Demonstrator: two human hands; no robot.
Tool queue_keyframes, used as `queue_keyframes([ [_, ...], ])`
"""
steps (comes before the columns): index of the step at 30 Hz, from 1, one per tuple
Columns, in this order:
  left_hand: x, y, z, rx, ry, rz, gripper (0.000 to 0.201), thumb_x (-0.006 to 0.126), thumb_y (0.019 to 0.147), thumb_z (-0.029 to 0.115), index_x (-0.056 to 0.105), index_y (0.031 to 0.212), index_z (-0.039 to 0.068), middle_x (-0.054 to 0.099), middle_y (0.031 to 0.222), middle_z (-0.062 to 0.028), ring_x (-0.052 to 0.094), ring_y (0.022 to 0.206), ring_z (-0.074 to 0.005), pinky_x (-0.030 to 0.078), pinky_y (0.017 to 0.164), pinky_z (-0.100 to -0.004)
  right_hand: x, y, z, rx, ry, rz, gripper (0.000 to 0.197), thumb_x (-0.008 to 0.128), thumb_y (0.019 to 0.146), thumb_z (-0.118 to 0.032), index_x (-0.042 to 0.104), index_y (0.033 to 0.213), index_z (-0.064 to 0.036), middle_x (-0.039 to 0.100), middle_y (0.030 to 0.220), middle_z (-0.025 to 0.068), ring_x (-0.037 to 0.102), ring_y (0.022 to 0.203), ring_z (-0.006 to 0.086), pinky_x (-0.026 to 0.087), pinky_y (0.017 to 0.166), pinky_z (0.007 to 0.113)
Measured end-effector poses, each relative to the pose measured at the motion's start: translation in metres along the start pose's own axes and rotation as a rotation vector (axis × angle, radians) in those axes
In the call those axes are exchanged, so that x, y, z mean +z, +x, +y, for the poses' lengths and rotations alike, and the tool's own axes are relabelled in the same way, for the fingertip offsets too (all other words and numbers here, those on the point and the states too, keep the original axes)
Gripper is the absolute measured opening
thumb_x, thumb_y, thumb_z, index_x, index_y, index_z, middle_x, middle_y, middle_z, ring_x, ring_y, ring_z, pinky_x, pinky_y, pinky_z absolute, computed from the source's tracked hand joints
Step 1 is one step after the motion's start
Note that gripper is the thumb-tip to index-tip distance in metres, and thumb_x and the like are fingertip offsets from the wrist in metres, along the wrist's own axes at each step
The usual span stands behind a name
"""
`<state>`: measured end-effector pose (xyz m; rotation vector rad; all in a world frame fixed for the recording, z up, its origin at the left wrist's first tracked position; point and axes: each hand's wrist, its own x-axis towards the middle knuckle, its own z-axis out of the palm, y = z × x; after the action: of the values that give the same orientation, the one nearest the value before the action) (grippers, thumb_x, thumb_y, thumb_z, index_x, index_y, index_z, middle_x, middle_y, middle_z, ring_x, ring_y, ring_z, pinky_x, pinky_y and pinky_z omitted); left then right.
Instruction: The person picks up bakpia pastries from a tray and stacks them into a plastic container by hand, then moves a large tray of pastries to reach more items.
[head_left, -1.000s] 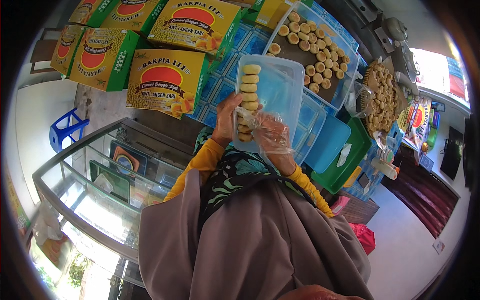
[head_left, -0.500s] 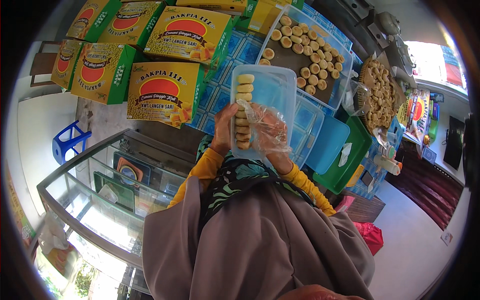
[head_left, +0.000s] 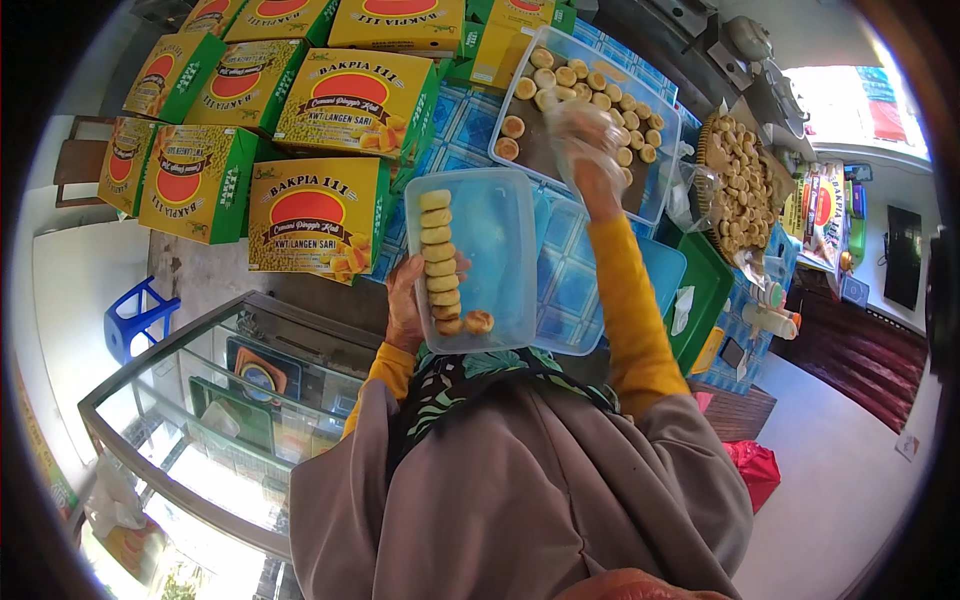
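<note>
My left hand (head_left: 404, 300) grips the left side of a clear plastic container (head_left: 505, 260), its fingers partly under the base. Inside, several small round pastries (head_left: 438, 253) stand on edge in a row along the left wall. One more pastry (head_left: 479, 322) lies flat beside the row's near end. My right hand (head_left: 588, 150), in a thin clear plastic glove, reaches over a larger plastic tub (head_left: 668, 170) further off. Loose browned pastries (head_left: 600, 98) are spread on that tub's brown bottom. Motion smears the gloved fingers, so what they hold is unclear.
Yellow and green cartons (head_left: 315, 215) are stacked at the left. A round woven tray (head_left: 742, 170) of pastries stands at the right, near a green tray (head_left: 708, 300). A glass display case (head_left: 215, 400) is at the lower left, with a blue stool (head_left: 142, 318) beyond it.
My right hand has left the small container and moved up and right to the large tub. One pastry now lies beside the row. The small container has shifted left and slightly nearer.
</note>
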<state>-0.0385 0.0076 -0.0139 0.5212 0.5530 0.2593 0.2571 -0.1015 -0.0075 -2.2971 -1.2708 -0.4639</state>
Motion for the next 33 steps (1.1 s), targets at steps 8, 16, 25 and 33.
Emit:
queue_keyframes([
  [8,-0.014,-0.013,0.001,0.004,0.059,0.042,0.067,0.05,0.09,0.048,0.048,0.127,-0.008,0.06,0.116,-0.0222,0.06,0.107,-0.0356,0.047,0.095,-0.045,0.045,0.051,-0.016,0.186,-0.134,-0.714,0.024,0.062,0.076,-0.019,0.066,0.096,-0.0057,0.067,0.088,0.0144,0.065,0.085,0.0308,0.052,0.072,0.041],
  [16,-0.013,-0.005,-0.002,0.017,0.037,0.032,0.066,0.05,0.09,0.047,0.049,0.126,-0.008,0.06,0.116,-0.0223,0.061,0.107,-0.0356,0.048,0.094,-0.0445,0.11,0.053,0.091,0.171,-0.012,-0.279,0.038,0.069,0.075,-0.038,0.067,0.098,-0.0076,0.067,0.093,0.0149,0.065,0.085,0.0318,0.05,0.076,0.042],
  [25,-0.014,0.002,0.0,0.034,0.009,0.056,0.057,0.045,0.094,0.041,0.05,0.123,-0.008,0.061,0.114,-0.0222,0.061,0.105,-0.0344,0.048,0.094,-0.0432,0.079,0.09,0.027,0.165,0.015,-0.48,0.031,0.07,0.069,-0.028,0.066,0.091,-0.0071,0.065,0.095,0.0169,0.06,0.096,0.0366,0.048,0.084,0.045],
  [33,0.003,0.02,0.003,-0.038,0.002,0.049,0.058,0.048,0.093,0.044,0.051,0.123,-0.006,0.06,0.115,-0.0206,0.061,0.106,-0.0338,0.047,0.095,-0.0429,0.071,0.057,0.027,0.194,0.067,-0.318,0.036,0.072,0.068,-0.027,0.065,0.1,-0.0099,0.065,0.098,0.0161,0.061,0.097,0.0347,0.049,0.083,0.043],
])
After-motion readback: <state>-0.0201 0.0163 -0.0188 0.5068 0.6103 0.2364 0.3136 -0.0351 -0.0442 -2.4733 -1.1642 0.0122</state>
